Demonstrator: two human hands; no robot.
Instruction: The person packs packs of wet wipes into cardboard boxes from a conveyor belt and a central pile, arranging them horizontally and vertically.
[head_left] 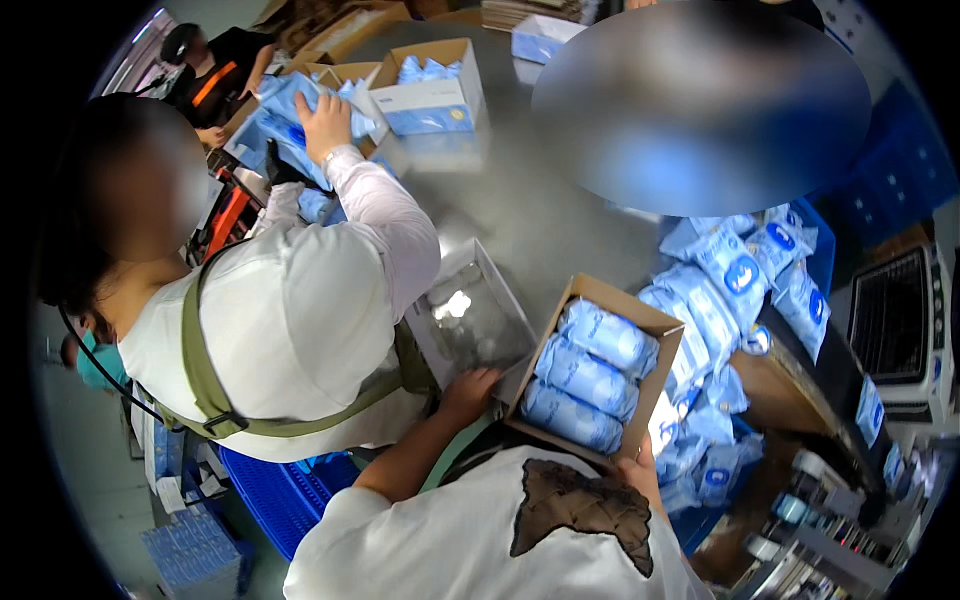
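A cardboard carton (577, 447) stands in front of me, with blue soft packs (598, 375) lying side by side in it. My right hand (645, 472) grips the carton's near right corner; some of its fingers are out of sight. Just left of the carton is an open white box (420, 335) with a shiny, bare-looking inside. My left hand (468, 396) is closed on the near edge of this white box, close to the carton's left corner. More blue soft packs (735, 275) lie heaped to the right, beside the carton.
A co-worker (290, 320) in white stands close on my left, hands on blue packs. Filled cartons (430, 110) stand on the grey table (480, 195) at the back. A dark conveyor (850, 400) slopes at right. A blue basket (285, 495) sits lower left.
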